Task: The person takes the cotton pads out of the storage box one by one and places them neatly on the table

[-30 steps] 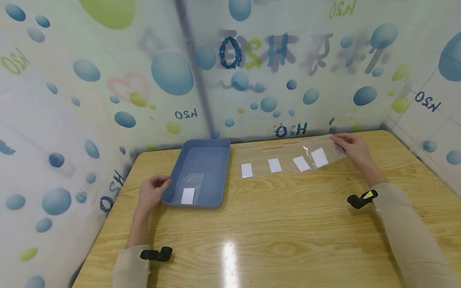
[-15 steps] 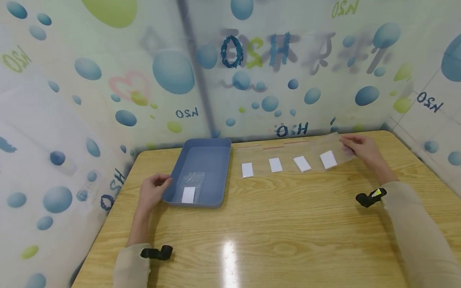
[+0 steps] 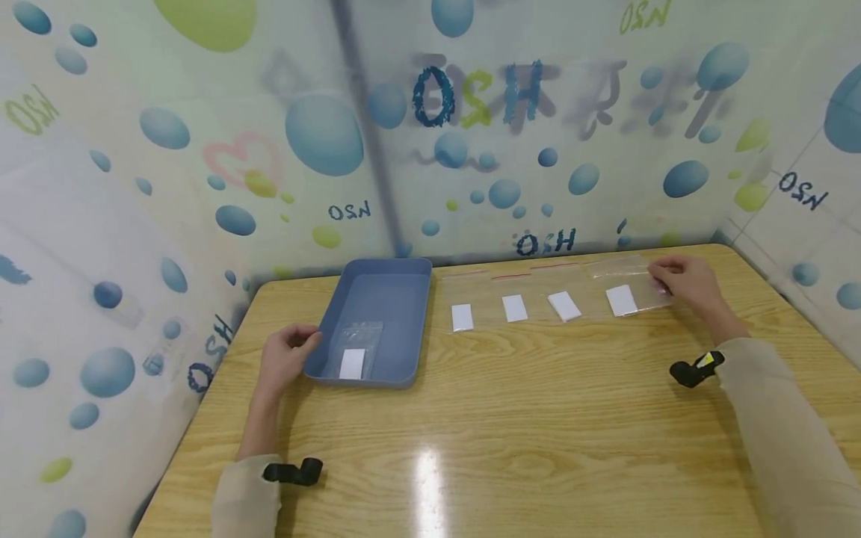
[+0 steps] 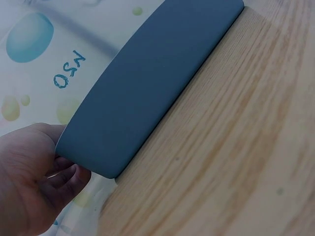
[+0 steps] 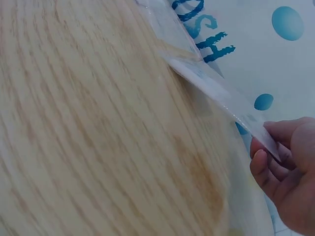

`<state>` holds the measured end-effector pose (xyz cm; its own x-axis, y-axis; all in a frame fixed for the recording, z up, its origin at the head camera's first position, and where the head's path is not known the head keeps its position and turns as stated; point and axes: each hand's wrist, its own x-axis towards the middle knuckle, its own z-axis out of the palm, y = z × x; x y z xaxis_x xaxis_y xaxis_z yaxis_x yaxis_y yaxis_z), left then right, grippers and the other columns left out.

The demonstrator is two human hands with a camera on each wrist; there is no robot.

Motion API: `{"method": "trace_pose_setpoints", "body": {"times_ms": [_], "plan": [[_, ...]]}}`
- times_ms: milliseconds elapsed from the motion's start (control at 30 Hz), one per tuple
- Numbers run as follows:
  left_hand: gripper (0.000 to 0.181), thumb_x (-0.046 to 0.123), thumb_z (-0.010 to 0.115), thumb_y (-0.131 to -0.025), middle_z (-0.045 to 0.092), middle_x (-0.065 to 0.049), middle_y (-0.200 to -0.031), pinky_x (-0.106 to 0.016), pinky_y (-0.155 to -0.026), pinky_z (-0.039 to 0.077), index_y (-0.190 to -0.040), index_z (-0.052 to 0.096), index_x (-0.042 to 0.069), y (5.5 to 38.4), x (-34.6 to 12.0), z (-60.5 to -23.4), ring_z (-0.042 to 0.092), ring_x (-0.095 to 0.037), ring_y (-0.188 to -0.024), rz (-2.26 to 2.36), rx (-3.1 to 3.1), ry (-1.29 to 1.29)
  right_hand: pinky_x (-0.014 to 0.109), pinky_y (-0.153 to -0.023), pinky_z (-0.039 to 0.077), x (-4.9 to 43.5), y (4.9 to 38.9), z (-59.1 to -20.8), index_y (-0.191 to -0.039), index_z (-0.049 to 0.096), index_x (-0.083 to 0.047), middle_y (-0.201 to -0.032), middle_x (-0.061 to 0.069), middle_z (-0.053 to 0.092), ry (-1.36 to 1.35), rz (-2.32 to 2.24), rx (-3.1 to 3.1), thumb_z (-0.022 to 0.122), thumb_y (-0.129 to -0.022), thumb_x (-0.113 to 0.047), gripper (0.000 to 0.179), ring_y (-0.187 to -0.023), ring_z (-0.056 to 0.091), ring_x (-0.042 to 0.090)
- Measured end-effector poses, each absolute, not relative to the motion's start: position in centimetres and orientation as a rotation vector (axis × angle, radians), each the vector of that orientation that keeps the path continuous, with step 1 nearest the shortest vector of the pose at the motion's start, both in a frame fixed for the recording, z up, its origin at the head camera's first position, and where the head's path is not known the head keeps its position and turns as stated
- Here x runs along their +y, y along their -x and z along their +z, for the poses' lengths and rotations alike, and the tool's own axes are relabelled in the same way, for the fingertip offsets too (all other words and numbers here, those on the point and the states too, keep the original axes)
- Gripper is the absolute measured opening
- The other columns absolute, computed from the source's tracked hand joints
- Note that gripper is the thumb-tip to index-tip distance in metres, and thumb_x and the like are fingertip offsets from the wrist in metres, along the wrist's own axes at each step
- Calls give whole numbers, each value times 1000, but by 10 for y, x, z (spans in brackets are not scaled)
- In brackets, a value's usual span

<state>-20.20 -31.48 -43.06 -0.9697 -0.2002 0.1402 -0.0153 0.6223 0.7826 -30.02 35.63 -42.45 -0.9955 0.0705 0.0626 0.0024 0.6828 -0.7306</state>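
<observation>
In the head view, a blue-grey tray (image 3: 386, 299) lies on the wooden table, and my left hand (image 3: 282, 362) pinches its left rim near the front corner. The left wrist view has the tray's outer wall (image 4: 147, 88) with the thumb and curled fingers at one end. My right hand (image 3: 689, 284), at the far right, pinches the right edge of a clear zip bag (image 3: 622, 300) with a white card inside. From the right wrist, that bag (image 5: 216, 93) slants up off the table to the fingertips. Another bag with a white card (image 3: 353, 364) lies in the tray's front.
Between tray and right hand, several similar bags lie in a row, such as one with a white card (image 3: 462, 317) and another with a tilted card (image 3: 563, 306). A patterned wall sheet (image 3: 437, 194) stands behind the table (image 3: 511, 426).
My right hand has moved right, drawing its bag away from the neighbouring bag, and the bag now lies lower and flatter. The left hand keeps its hold on the tray.
</observation>
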Motion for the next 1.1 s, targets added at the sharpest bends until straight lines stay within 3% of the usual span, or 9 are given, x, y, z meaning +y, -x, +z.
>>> {"method": "trace_pose_setpoints", "body": {"times_ms": [200,400,633,1100], "plan": [[22,13,66,-98,69,-19,-104,-16,-71,44,-109,69,-6,201,-313,-430,58,-12,-84,-1276,-2628,-177,19,-57,49,353,302,-428,-115,62,14,-80,2,69,22,1191,-2791,57,-104,-28,44,-63,57,-1],[23,13,67,-98,69,-19,-105,-17,-72,44,-110,69,-7,201,-314,-429,58,-12,-86,-1293,-2627,-191,22,-57,46,348,300,-427,-112,63,13,-89,18,69,-8,1073,-2832,55,-104,-26,41,-69,58,10],[23,13,65,-98,68,-19,-107,-17,-74,44,-112,69,-5,202,-315,-430,58,-16,-90,-1290,-2642,-214,26,-60,43,350,302,-432,-110,64,12,-93,24,66,-22,982,-2841,55,-103,-25,39,-76,56,23],[23,13,66,-98,69,-19,-106,-16,-72,45,-110,69,-6,204,-314,-429,59,-15,-87,-1286,-2641,-201,30,-67,44,352,295,-435,-121,59,13,-100,26,64,103,1044,-2843,47,-105,-31,48,-80,57,23]]}}
